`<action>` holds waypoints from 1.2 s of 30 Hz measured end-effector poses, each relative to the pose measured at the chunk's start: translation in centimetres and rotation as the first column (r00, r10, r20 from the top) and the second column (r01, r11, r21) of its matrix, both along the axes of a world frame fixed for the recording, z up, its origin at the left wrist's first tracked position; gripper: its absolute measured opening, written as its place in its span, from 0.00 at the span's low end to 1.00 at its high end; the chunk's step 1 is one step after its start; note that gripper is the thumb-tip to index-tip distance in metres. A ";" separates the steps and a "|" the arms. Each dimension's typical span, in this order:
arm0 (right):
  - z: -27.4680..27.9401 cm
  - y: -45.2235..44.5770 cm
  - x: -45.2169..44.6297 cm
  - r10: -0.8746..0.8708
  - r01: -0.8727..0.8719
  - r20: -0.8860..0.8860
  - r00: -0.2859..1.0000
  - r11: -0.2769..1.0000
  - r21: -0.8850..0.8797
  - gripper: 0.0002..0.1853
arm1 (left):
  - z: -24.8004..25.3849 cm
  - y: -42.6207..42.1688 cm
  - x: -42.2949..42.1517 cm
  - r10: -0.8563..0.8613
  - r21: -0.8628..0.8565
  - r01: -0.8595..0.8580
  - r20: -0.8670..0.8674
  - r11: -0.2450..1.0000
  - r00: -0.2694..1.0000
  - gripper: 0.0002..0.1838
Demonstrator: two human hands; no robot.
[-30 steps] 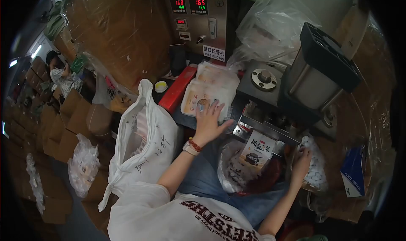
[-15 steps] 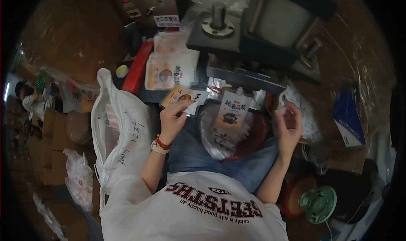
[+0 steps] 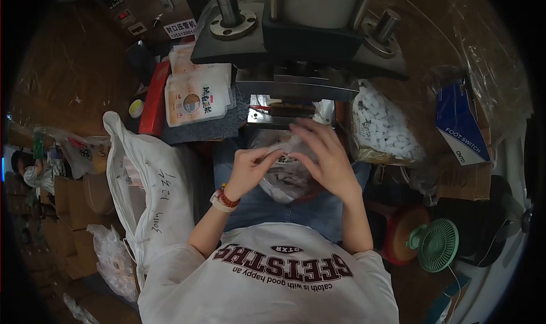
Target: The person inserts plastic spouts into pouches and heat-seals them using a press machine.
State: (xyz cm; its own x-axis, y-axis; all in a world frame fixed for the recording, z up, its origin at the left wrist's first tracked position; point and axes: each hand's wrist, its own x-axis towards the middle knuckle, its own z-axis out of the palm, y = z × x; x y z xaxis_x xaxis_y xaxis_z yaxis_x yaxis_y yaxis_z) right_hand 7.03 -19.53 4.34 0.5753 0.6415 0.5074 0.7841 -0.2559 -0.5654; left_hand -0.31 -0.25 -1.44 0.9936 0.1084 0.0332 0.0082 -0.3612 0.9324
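My left hand (image 3: pixel 247 170) is closed, thumb against fingertips, on a pale pouch (image 3: pixel 285 159) seen almost edge-on and largely hidden. My right hand (image 3: pixel 333 164) faces it with fingers spread and slightly blurred, its thumb tip close to the left fingertips. Both hands are over a clear plastic bag (image 3: pixel 287 182) of small pieces in my lap. Just beyond them lies the metal jaw of a press (image 3: pixel 296 89). Printed pouches (image 3: pixel 196 99) lie stacked on a grey cloth at the left.
A red box (image 3: pixel 154 99) stands beside the stack. To the left is a large white sack (image 3: pixel 153 193). A bag of white caps (image 3: pixel 384 125), a blue carton (image 3: pixel 460 122) and a green fan (image 3: pixel 438 244) are at the right. Further left, a person is partly visible.
The view has shifted right. My left hand took a pouch from the stack and moved toward my right hand, which came in from the cap bag. The pouch hanging at the press no longer shows there.
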 end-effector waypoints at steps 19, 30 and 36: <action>-6.3 -7.1 7.5 -0.638 0.608 -0.093 0.764 0.761 -0.224 0.11 | -0.1 6.6 5.6 0.432 0.595 -0.474 0.224 0.650 0.874 0.30; -1.3 -0.5 -0.4 0.178 0.292 -0.645 0.743 0.781 0.552 0.14 | -0.7 8.3 -1.8 0.140 0.515 -0.315 0.350 0.797 0.926 0.25; -2.7 3.2 -1.2 0.150 0.016 -0.366 0.918 0.910 0.414 0.17 | 2.6 2.9 -1.4 -0.014 0.343 -0.191 0.515 0.920 0.857 0.21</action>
State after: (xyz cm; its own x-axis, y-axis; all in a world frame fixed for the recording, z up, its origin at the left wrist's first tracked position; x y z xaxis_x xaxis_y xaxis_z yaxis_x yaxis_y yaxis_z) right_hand 5.85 -16.36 1.65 0.7394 0.4743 0.4777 0.4922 0.1033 -0.8644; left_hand -1.75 2.69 1.15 0.8152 0.0730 0.5745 -0.3697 -0.6980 0.6133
